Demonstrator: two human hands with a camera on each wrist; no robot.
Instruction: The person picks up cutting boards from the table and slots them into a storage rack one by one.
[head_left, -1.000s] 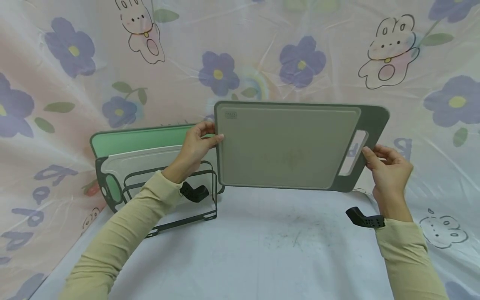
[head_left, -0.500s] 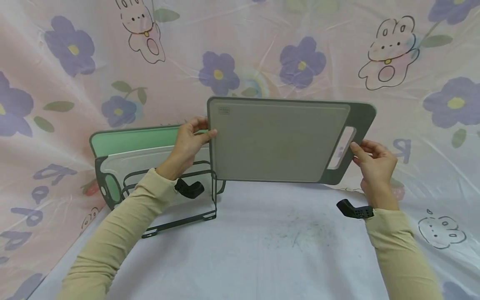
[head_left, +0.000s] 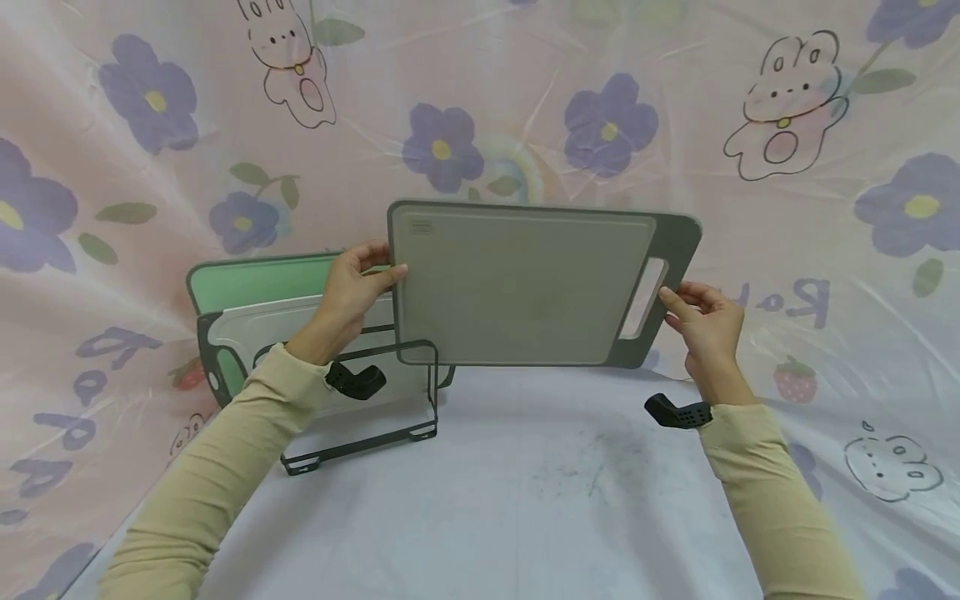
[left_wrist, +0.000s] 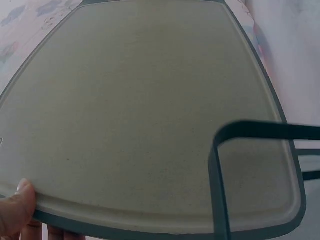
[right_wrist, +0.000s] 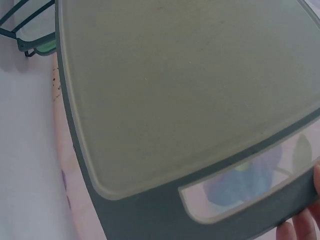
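Observation:
A grey-beige cutting board point(head_left: 517, 292) with a dark green rim and a slotted handle is held level on its long side above the table. My left hand point(head_left: 347, 293) pinches its left edge, thumb in front and fingers behind. At the handle end, my right hand point(head_left: 705, 323) pinches the outer bar beside the slot. The board's lower left corner lies behind the front wire loop of a dark wire rack point(head_left: 367, 444); in the left wrist view that loop point(left_wrist: 217, 185) crosses before the board. Whether the board touches the rack, I cannot tell.
In the rack stand a white cutting board point(head_left: 258, 321) with a dark handle end and, behind it, a green cutting board point(head_left: 255, 283). A white cloth point(head_left: 517, 533) covers the table, with dark smudges right of the rack. A floral curtain point(head_left: 517, 75) hangs behind.
Both hands have moved left with the grey-beige board, the right hand also rising slightly. The board's left end now sits behind the rack's front loop.

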